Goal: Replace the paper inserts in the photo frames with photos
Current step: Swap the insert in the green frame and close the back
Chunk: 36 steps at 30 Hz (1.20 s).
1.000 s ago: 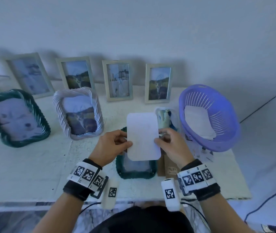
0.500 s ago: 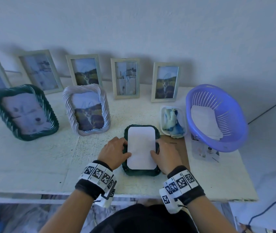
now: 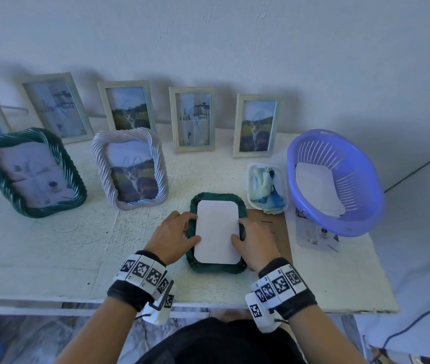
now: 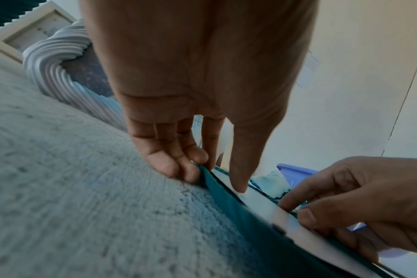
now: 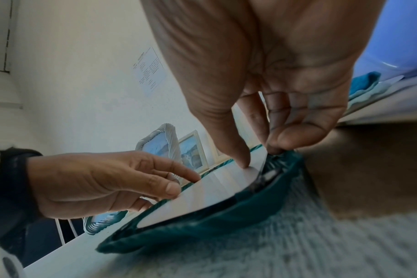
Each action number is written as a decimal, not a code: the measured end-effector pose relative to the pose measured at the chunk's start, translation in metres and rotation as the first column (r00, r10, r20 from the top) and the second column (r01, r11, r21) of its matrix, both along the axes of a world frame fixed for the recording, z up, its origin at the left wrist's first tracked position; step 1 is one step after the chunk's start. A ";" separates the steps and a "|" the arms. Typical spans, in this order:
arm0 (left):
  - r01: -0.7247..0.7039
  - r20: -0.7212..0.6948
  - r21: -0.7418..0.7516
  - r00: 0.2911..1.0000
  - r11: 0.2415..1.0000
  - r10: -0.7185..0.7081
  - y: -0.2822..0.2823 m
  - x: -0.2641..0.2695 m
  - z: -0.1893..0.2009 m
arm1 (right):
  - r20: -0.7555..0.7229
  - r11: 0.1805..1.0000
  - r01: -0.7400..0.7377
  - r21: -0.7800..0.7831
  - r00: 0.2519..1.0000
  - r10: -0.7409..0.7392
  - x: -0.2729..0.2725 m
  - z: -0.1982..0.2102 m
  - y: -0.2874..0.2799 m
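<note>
A dark green rope-edged frame [image 3: 216, 269] lies face down near the table's front edge. A white sheet [image 3: 217, 232], blank side up, sits in its opening. My left hand [image 3: 191, 228] is at the frame's left side. In the left wrist view its fingers [image 4: 191, 175] curl against the frame's [image 4: 226, 203] outer edge and its thumb presses the sheet. My right hand [image 3: 238, 229] is at the right side. In the right wrist view, the right hand's [image 5: 259, 158] thumb and fingers pinch the sheet's [image 5: 202, 195] slightly raised edge over the frame [image 5: 202, 231].
A brown backing board [image 3: 279, 227] lies right of the frame. Beyond it are a small tray of blue cloth [image 3: 267, 187] and a purple basket [image 3: 360, 222] holding white sheets. A white rope frame [image 3: 130, 169], another green one [image 3: 30, 172] and several slim frames stand behind.
A second ago both hands held the white sheet up above the frame. They have lowered it into the frame's opening and now stay at its two sides.
</note>
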<state>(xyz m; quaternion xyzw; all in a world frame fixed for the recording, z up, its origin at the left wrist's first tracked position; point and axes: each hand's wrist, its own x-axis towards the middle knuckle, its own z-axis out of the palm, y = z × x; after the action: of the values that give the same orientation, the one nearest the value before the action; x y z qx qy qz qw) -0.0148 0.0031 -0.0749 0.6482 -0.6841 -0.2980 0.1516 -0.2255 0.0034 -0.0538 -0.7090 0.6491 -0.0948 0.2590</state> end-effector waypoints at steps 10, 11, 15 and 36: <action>-0.024 -0.076 -0.065 0.997 0.998 0.019 0.003 0.006 -0.003 | 0.039 0.985 0.053 -0.165 0.998 -0.048 -0.009 0.003 0.003; -0.032 -0.089 -0.069 0.996 0.997 0.025 0.004 0.007 -0.003 | -0.013 0.975 0.076 -0.207 0.997 -0.080 -0.013 0.003 0.005; -0.034 -0.136 -0.059 0.990 0.998 0.026 0.007 0.010 -0.005 | -0.310 0.974 0.194 -0.113 0.925 -0.220 -0.033 0.006 0.013; -0.015 -0.161 -0.064 0.987 0.998 0.004 0.013 0.012 -0.009 | -0.120 0.985 0.167 -0.037 0.978 -0.170 0.005 0.028 0.021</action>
<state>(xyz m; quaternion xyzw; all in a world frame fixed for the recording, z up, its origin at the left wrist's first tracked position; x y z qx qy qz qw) -0.0025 0.0160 -0.0844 0.6200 -0.6759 -0.3262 0.2289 -0.2201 0.0244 -0.0256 -0.6594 0.7201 -0.0815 0.2002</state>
